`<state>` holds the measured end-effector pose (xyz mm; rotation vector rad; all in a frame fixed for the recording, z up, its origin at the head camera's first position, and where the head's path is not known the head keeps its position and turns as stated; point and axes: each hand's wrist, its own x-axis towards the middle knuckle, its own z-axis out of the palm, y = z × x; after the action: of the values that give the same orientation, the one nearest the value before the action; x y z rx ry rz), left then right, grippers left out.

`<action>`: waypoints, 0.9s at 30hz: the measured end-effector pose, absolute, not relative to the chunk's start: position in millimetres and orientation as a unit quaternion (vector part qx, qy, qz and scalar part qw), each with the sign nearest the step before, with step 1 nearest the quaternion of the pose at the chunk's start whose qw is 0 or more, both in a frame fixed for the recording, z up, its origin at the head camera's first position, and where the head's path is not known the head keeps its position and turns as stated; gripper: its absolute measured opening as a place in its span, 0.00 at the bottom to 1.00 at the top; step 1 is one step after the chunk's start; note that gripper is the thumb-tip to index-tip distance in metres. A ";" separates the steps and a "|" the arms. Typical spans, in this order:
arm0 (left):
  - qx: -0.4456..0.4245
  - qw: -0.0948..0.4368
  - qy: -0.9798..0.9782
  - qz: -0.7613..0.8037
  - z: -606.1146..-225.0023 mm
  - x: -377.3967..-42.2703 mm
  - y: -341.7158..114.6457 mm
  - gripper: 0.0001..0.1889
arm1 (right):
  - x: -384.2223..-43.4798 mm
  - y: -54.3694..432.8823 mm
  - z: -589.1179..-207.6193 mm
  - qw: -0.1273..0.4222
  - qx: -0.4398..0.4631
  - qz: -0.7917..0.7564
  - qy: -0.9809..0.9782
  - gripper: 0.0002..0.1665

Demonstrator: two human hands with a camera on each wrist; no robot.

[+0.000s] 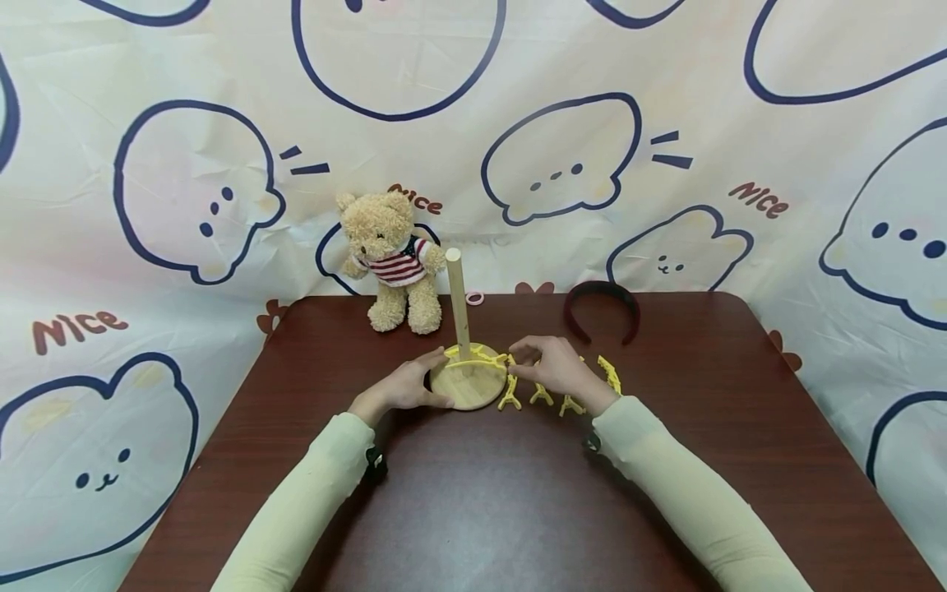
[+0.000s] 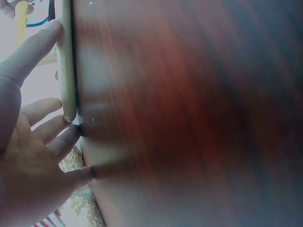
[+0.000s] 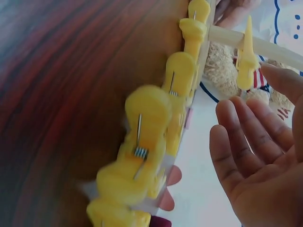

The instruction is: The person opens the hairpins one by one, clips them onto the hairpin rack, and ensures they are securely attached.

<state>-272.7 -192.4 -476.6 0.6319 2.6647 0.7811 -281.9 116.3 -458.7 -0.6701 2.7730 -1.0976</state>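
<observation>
A round wooden stand (image 1: 468, 388) with an upright pole (image 1: 459, 308) sits on the table. My left hand (image 1: 403, 382) holds its base at the left edge, thumb on the near side and fingers on the far side. A yellow plastic spring clip (image 3: 246, 66) is at the pole, low over the base, handles toward the right. Right beside those handles is my right hand (image 1: 551, 362), its fingers loosely bent; in the right wrist view the thumb and fingertips (image 3: 229, 111) are spread apart. Several more yellow clips (image 3: 147, 127) stand in a row under and beside the right hand.
A teddy bear (image 1: 395, 267) in a striped shirt sits at the table's back edge, left of the pole. Behind the stand lies a small pink ring (image 1: 475, 298). A dark red headband (image 1: 602, 288) lies at the back right. A printed cloth hangs behind the table (image 1: 473, 493).
</observation>
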 end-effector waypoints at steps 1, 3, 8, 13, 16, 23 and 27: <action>0.219 0.147 0.925 0.273 -476.5 -272.6 -192.3 0.49 | -281.1 119.2 -458.1 0.043 -0.221 -0.360 0.905 0.22; 0.218 0.147 0.925 0.273 -476.7 -272.7 -192.3 0.49 | -279.0 125.5 -456.5 0.046 -0.219 -0.365 0.904 0.22; 0.217 0.146 0.926 0.272 -477.5 -273.5 -192.3 0.49 | -271.8 140.4 -452.2 0.045 -0.214 -0.361 0.906 0.23; 0.216 0.149 0.926 0.270 -476.5 -272.7 -192.5 0.49 | -264.2 157.4 -448.5 0.048 -0.211 -0.358 0.908 0.23; 0.215 0.147 0.927 0.268 -475.7 -272.2 -193.0 0.49 | -261.4 166.4 -447.0 0.053 -0.204 -0.362 0.908 0.21; 0.212 0.149 0.927 0.270 -475.8 -273.0 -192.6 0.50 | -258.5 182.8 -448.7 0.044 -0.198 -0.364 0.909 0.21; 0.214 0.149 0.927 0.268 -476.2 -273.6 -191.8 0.50 | -254.8 191.6 -450.1 0.035 -0.192 -0.366 0.910 0.21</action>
<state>-273.6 -191.8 -476.2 0.6138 2.6656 0.7714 -254.8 191.6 -450.1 -0.5903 2.7969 -1.1263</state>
